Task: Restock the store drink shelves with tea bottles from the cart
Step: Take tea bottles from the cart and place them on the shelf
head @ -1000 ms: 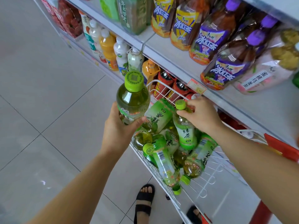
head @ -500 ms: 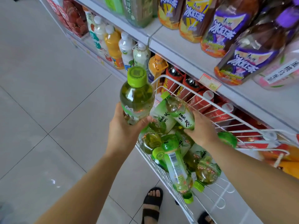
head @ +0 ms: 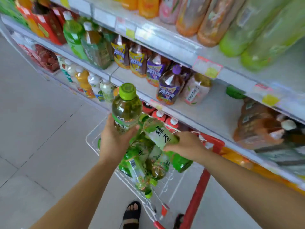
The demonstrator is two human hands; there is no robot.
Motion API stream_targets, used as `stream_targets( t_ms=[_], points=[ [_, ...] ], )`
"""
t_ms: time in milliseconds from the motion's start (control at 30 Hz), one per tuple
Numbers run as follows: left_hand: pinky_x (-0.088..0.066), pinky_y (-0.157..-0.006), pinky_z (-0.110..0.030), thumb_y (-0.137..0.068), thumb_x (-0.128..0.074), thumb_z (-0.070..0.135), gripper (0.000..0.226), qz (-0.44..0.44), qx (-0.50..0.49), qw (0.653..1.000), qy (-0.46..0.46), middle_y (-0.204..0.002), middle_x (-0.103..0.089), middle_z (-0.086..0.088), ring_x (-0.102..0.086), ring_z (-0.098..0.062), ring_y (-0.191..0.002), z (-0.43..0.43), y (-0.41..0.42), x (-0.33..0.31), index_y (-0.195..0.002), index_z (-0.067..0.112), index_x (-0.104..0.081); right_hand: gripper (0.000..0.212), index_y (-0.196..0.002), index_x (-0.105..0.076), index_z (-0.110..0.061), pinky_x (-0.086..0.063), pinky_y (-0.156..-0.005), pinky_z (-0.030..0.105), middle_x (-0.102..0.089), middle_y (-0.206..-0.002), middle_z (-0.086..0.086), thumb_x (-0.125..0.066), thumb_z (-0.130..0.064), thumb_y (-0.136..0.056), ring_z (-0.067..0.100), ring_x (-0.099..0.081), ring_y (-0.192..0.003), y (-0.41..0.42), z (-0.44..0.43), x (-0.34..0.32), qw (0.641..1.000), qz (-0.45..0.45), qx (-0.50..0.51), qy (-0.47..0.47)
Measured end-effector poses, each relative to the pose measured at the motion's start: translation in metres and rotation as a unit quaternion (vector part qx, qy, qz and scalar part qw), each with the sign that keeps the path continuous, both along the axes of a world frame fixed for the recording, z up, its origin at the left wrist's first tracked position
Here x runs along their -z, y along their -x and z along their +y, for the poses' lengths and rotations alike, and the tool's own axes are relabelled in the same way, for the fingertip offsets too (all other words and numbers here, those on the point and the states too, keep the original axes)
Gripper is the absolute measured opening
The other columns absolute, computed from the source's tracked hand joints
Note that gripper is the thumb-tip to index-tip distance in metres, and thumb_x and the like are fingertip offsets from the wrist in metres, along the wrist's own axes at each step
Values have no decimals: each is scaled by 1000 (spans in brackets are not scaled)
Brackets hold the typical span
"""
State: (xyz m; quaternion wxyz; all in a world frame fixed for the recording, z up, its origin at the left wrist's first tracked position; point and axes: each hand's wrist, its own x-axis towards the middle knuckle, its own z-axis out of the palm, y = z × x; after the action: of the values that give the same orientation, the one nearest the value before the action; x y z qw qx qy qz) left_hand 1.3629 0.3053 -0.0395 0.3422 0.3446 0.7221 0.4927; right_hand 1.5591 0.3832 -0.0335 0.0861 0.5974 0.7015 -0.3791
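Observation:
My left hand [head: 113, 139] grips a green tea bottle [head: 126, 108] upright above the cart, its green cap toward me. My right hand [head: 186, 146] holds a second green tea bottle [head: 159, 132] tilted, cap pointing up and left, just above the pile. Several more green tea bottles [head: 148, 164] lie jumbled in the white wire cart [head: 92, 138]. The drink shelf [head: 214, 111] stands right behind the cart, with a bare stretch to the right of the purple-capped bottles.
Purple-capped tea bottles [head: 170, 85] and a pale pink bottle [head: 196, 90] stand on the middle shelf. Wrapped bottle packs [head: 257, 124] lie further right. The cart's red frame [head: 198, 194] runs beside my sandalled foot [head: 132, 214]. Grey tiled floor [head: 41, 129] spreads to the left.
My right hand has lifted a bottle out of the pile and tilted it. The view has swung up toward the shelves. My left hand still holds its bottle upright.

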Motion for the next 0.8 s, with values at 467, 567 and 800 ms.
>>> stream_targets(
  t_ms=[467,567,800],
  points=[
    [-44,-73,-6,-74,-79,17,53,-19,246,960,-131,-102,-63,19,-59,8,-89,62,-184,-147,-118,23,-52,28,-92,-63,-18,-47,-64,34,-64,-85,2,-75,-29,-68,21,-58,-77,-185,-25,-160,907,69,270,-316],
    [-41,-65,-1,-75,-78,10,51,-20,260,955,-139,-93,-60,24,-57,15,-79,70,-208,-157,-117,22,-51,28,-94,-63,-19,-46,-61,34,-64,-83,2,-74,-29,-70,21,-58,-75,-201,-8,-176,863,109,314,-382],
    [-39,-63,1,-76,-77,14,50,-20,265,953,-143,-94,-60,23,-55,19,-79,87,-222,-163,-117,24,-51,40,-94,-63,-16,-49,-64,34,-64,-86,6,-62,-42,-63,25,-59,-81,-205,70,-189,816,130,343,-446]
  ],
)
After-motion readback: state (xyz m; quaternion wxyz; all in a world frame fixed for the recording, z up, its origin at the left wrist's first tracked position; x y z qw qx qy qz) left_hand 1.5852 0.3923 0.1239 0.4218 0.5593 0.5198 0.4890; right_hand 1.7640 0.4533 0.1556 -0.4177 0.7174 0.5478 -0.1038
